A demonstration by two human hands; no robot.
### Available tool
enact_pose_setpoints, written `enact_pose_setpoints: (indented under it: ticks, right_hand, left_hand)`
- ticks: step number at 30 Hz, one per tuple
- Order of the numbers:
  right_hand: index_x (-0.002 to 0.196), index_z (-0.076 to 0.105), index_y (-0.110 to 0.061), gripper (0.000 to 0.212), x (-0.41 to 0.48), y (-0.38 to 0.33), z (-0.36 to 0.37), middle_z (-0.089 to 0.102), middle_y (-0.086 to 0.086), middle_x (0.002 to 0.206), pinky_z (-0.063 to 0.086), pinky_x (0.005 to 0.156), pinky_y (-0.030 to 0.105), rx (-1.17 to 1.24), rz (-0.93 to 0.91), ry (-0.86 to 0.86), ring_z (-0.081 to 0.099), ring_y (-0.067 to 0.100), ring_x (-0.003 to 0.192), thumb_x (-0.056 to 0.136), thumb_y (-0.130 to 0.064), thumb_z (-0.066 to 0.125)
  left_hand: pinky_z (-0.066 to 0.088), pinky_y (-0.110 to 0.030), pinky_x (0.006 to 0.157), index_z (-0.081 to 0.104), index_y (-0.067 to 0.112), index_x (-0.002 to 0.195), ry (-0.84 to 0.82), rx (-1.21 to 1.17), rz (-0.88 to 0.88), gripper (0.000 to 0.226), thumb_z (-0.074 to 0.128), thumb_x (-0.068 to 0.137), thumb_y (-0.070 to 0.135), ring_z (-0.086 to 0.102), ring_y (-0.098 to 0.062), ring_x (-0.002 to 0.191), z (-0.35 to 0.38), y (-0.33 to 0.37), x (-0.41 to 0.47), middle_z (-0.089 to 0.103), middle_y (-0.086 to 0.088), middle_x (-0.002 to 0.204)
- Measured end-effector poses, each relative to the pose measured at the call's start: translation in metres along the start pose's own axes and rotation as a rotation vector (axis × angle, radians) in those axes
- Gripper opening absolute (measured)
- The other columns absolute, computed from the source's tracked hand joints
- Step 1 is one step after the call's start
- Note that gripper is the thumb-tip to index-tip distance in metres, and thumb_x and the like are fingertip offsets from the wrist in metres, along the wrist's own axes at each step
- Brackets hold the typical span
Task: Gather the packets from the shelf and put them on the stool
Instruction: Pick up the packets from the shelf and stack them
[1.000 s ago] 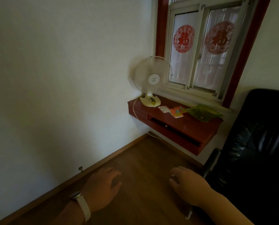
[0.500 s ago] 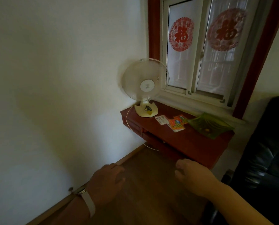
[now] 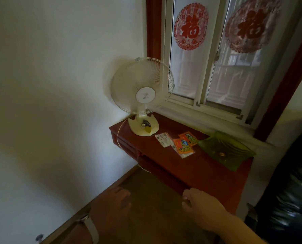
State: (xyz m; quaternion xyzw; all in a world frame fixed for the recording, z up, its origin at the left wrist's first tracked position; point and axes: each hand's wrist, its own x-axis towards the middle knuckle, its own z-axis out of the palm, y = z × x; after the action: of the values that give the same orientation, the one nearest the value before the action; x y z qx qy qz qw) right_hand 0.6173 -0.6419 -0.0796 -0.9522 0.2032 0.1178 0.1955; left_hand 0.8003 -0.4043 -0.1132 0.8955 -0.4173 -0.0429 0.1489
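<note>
A dark red wall shelf (image 3: pixel 196 166) hangs under the window. On it lie a white packet (image 3: pixel 163 138), an orange packet (image 3: pixel 183 146) and a second orange packet (image 3: pixel 189 137) partly beneath it. My left hand (image 3: pixel 116 205) hovers low over the floor, fingers loosely apart, holding nothing. My right hand (image 3: pixel 202 206) is in front of the shelf's near edge, fingers curled, nothing in it. Both hands are well short of the packets. No stool is in view.
A white table fan (image 3: pixel 143 97) stands at the shelf's left end, its cord (image 3: pixel 118 138) hanging down. A green glass dish (image 3: pixel 225 149) sits right of the packets. A black leather chair (image 3: pixel 287 191) is at the right. The white wall is at the left.
The view has moved closer to the shelf, which now looks larger and nearer. Both hands have stayed low in front of me, the right one now by the shelf's front edge.
</note>
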Motion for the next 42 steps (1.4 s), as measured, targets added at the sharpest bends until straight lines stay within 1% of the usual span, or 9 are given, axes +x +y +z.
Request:
enact_pose_setpoints:
  ticks: [1, 3, 5, 9, 18, 22, 27, 33, 42]
  right_hand:
    - [0.098, 0.050, -0.029, 0.011, 0.016, -0.001, -0.002, 0.054, -0.006, 0.101, 0.049, 0.079, 0.030, -0.003, 0.022, -0.005, 0.054, 0.010, 0.084, 0.097, -0.038, 0.044]
    - [0.107, 0.054, -0.027, 0.018, 0.052, -0.005, -0.009, 0.056, -0.005, 0.107, 0.049, 0.085, 0.034, -0.008, 0.068, 0.008, 0.055, 0.011, 0.091, 0.096, -0.039, 0.045]
    - [0.109, 0.055, -0.027, 0.022, 0.085, -0.011, -0.021, 0.056, -0.006, 0.109, 0.048, 0.088, 0.033, 0.002, 0.101, 0.015, 0.055, 0.011, 0.095, 0.095, -0.040, 0.045]
    - [0.107, 0.054, -0.029, 0.021, 0.144, -0.018, -0.051, 0.055, -0.008, 0.105, 0.045, 0.081, 0.029, 0.013, 0.152, 0.111, 0.054, 0.010, 0.094, 0.093, -0.042, 0.045]
    - [0.109, 0.053, -0.029, 0.030, 0.215, 0.006, -0.059, 0.058, -0.010, 0.110, 0.045, 0.085, 0.031, 0.020, 0.254, 0.186, 0.056, 0.011, 0.102, 0.088, -0.047, 0.042]
    - [0.109, 0.053, -0.029, 0.030, 0.245, 0.029, -0.056, 0.055, -0.013, 0.104, 0.043, 0.085, 0.031, 0.075, 0.284, 0.161, 0.057, 0.013, 0.104, 0.087, -0.048, 0.043]
    - [0.109, 0.054, -0.031, 0.030, 0.288, 0.069, -0.056, 0.061, -0.009, 0.112, 0.044, 0.084, 0.028, 0.139, 0.298, 0.146, 0.058, 0.013, 0.103, 0.086, -0.048, 0.045]
    - [0.115, 0.053, -0.025, 0.033, 0.336, 0.128, -0.070, 0.058, -0.005, 0.122, 0.044, 0.090, 0.029, 0.148, 0.283, 0.112, 0.055, 0.017, 0.111, 0.089, -0.044, 0.046]
    - [0.124, 0.050, -0.016, 0.035, 0.394, 0.184, -0.075, 0.049, 0.005, 0.129, 0.047, 0.090, 0.036, 0.206, 0.333, 0.043, 0.052, 0.024, 0.111, 0.094, -0.035, 0.046]
  left_hand:
    - [0.060, -0.033, 0.079, 0.074, 0.023, 0.106, -0.021, -0.004, 0.021, 0.036, 0.054, 0.085, 0.044, 0.071, -0.015, 0.090, 0.002, -0.007, 0.019, 0.074, 0.005, 0.105]
    - [0.047, -0.031, 0.101, 0.063, 0.027, 0.125, -0.107, -0.025, 0.030, 0.037, 0.050, 0.093, 0.042, 0.060, -0.013, 0.115, 0.001, -0.017, 0.060, 0.062, 0.008, 0.127]
    - [0.037, -0.027, 0.109, 0.051, 0.033, 0.135, -0.136, -0.071, 0.050, 0.041, 0.045, 0.096, 0.045, 0.048, -0.009, 0.127, 0.002, -0.034, 0.101, 0.051, 0.011, 0.140]
    - [0.037, -0.023, 0.105, 0.049, 0.033, 0.136, -0.196, -0.133, 0.135, 0.040, 0.043, 0.098, 0.045, 0.048, -0.007, 0.123, -0.014, -0.057, 0.178, 0.051, 0.011, 0.139]
    - [0.034, -0.029, 0.113, 0.046, 0.031, 0.139, -0.282, -0.159, 0.253, 0.042, 0.044, 0.099, 0.044, 0.044, -0.012, 0.131, -0.014, -0.070, 0.295, 0.047, 0.009, 0.145]
    - [0.034, -0.023, 0.109, 0.048, 0.030, 0.137, -0.300, -0.171, 0.251, 0.041, 0.045, 0.099, 0.043, 0.044, -0.008, 0.128, 0.002, -0.068, 0.329, 0.048, 0.013, 0.139]
    - [0.041, -0.024, 0.103, 0.054, 0.031, 0.130, -0.343, -0.131, 0.237, 0.041, 0.049, 0.092, 0.047, 0.049, -0.006, 0.119, 0.030, -0.060, 0.373, 0.055, 0.014, 0.130]
    - [0.038, -0.023, 0.102, 0.056, 0.030, 0.129, -0.431, -0.049, 0.173, 0.051, 0.045, 0.085, 0.053, 0.050, -0.009, 0.124, 0.056, -0.039, 0.428, 0.057, 0.012, 0.130]
    - [0.045, -0.029, 0.101, 0.060, 0.023, 0.125, -0.552, -0.060, 0.113, 0.037, 0.055, 0.092, 0.037, 0.055, -0.012, 0.120, 0.090, 0.019, 0.504, 0.060, 0.007, 0.130]
